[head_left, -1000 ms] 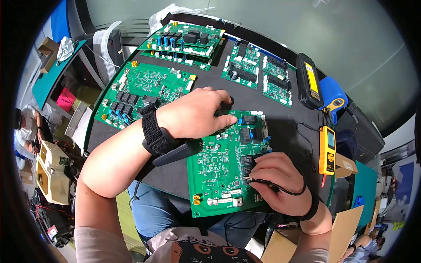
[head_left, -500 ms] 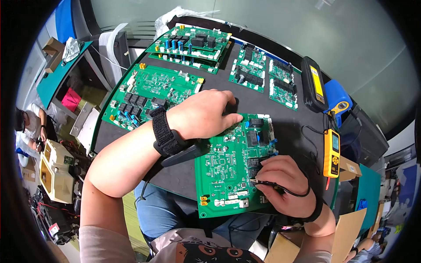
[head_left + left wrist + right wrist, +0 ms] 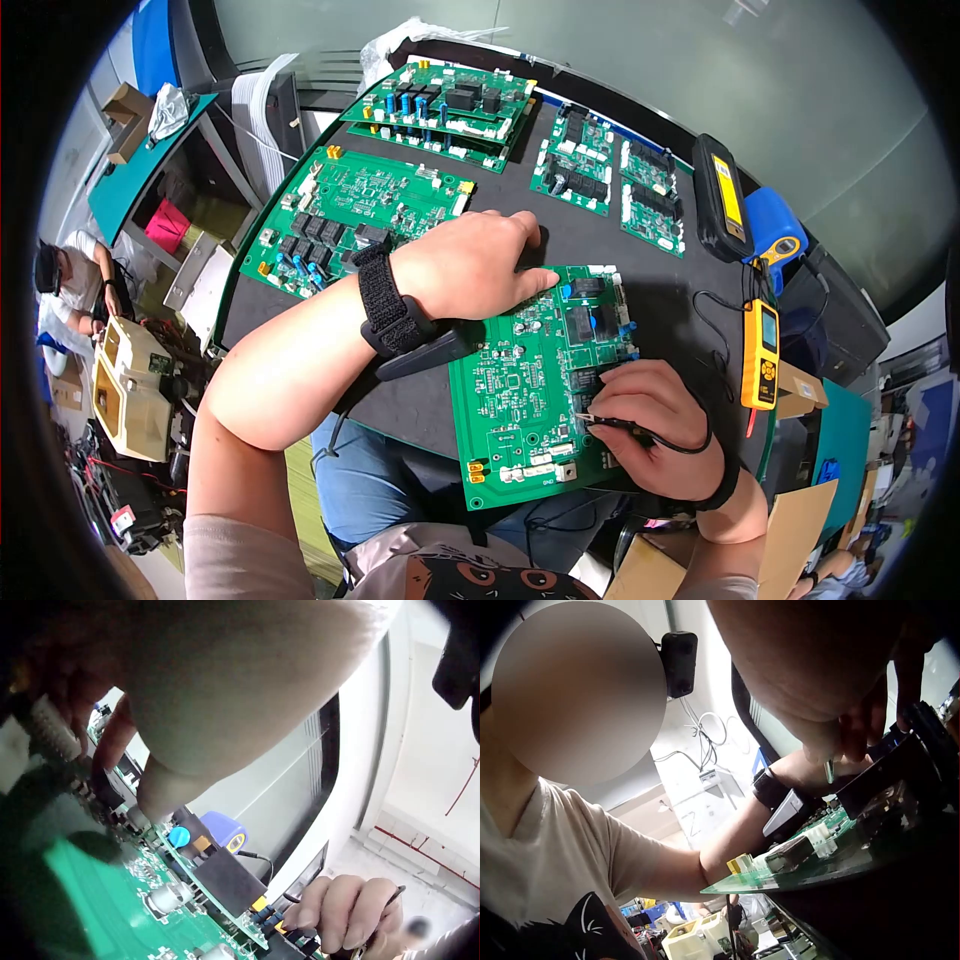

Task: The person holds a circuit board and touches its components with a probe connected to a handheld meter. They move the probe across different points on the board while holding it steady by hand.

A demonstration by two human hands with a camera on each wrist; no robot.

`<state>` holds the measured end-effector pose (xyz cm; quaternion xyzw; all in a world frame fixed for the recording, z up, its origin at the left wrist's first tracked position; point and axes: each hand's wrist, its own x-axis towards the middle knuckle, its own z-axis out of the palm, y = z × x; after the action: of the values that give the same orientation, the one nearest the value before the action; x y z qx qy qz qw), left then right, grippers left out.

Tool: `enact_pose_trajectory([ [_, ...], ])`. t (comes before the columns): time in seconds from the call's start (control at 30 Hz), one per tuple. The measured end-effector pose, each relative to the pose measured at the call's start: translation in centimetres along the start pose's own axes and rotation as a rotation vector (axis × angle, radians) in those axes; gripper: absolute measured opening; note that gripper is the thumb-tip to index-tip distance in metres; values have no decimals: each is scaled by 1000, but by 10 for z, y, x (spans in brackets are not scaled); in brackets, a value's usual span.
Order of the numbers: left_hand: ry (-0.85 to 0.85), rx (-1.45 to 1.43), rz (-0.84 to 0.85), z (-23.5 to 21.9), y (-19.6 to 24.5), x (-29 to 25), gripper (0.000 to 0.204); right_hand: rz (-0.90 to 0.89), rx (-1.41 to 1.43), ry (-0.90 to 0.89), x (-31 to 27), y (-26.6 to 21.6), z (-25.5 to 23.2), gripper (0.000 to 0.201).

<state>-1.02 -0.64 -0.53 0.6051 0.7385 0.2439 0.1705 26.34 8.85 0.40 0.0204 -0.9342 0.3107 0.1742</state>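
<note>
Both hands have shifted slightly along the circuit board (image 3: 535, 385) since the earlier frame.
Right hand (image 3: 655, 425) fingers curl tight, pinching a black probe (image 3: 622, 428) at the board's right edge; left hand (image 3: 470, 265) rests relaxed, fingers nearly straight, on its upper left corner. Right of the board lies a yellow multimeter (image 3: 760, 355).

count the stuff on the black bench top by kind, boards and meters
Green circuit boards: 6; the one under both hands, one large at the left, a stack of two at the back, two small.
Orange handheld meters: 1.
Black and yellow meters: 1.
Total: 8
</note>
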Motion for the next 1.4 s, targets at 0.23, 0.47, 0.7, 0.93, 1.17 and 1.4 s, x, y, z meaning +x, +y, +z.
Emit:
enact_pose_trajectory([
  [0.23,-87,43,29,-5,1,0,53,3,-8,7,0,0,1,28],
  [0.47,-153,8,-12,-10,1,0,54,10,-15,-27,1,-3,1,29],
  [0.7,-147,-48,0,-8,-2,3,54,10,-32,-22,1,-4,0,33],
  [0.93,-163,-220,16,-7,-2,9,42,-8,-64,0,1,-3,-1,35],
  [1.17,-169,-272,43,-7,0,8,37,-12,-109,66,0,-4,-3,33],
  [1.4,-146,-379,47,-5,6,8,28,-22,-119,73,-1,-2,-3,35],
])
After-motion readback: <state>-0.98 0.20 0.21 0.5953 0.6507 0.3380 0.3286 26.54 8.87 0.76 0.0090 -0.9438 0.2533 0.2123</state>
